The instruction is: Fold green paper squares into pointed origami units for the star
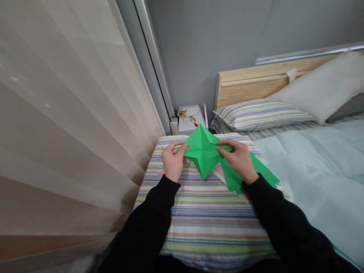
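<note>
A creased sheet of green origami paper [202, 149] is held up above the striped cloth [210, 216], one corner pointing away from me and one toward me. My left hand [174, 159] pinches its left corner between thumb and fingers. On the opposite side, my right hand [237, 157] pinches the right corner the same way. Fold lines cross at the paper's middle. Under my right hand and wrist lie more green paper sheets [263, 170], partly hidden, with pink paper [219, 170] showing beneath. Some pink and thin green bits lie by my left hand, mostly covered.
Beyond the cloth stands a small white table [189, 123] bearing a hoop and small colourful items. A pale curtain [85, 113] hangs at left. To the right is a bed with a pale blue quilt [318, 163], a striped pillow [264, 113] and a wooden headboard [250, 81].
</note>
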The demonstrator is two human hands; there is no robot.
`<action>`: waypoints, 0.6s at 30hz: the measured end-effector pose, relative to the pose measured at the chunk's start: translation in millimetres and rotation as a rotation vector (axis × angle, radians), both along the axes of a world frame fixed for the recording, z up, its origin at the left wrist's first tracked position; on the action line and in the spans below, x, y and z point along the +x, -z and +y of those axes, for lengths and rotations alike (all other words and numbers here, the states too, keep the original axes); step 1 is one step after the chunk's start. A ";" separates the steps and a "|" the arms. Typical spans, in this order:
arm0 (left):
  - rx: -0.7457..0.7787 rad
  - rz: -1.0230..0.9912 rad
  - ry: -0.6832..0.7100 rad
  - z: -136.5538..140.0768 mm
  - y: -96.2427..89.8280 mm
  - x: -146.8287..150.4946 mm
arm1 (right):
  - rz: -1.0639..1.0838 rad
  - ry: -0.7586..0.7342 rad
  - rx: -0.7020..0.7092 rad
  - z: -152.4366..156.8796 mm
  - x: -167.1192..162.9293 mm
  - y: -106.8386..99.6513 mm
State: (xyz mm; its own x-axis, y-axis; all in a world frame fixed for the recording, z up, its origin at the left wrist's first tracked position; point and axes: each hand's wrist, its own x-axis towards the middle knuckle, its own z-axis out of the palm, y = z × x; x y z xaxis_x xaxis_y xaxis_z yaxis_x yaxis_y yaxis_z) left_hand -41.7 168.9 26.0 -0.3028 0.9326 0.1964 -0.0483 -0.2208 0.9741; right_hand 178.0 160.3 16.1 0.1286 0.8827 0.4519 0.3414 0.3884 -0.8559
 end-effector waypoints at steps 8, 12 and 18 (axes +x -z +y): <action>0.001 0.064 0.012 1.6 5.4 -3.8 | 0.007 -0.025 -0.077 -0.4 -1.4 0.6; 0.055 0.105 0.084 -0.7 4.6 -1.9 | 0.029 -0.035 -0.057 0.8 -1.6 2.1; 0.097 0.250 0.145 -0.2 4.7 1.7 | 0.070 -0.047 -0.078 2.9 -1.6 5.6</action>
State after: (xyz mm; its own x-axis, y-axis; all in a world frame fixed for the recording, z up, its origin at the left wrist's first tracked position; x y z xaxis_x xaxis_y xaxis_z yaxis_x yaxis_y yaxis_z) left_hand -40.0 168.7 21.3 -0.0993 0.9358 0.3383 0.1528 -0.3216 0.9345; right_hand 176.4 163.1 10.5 0.1148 0.9208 0.3728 0.2622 0.3339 -0.9054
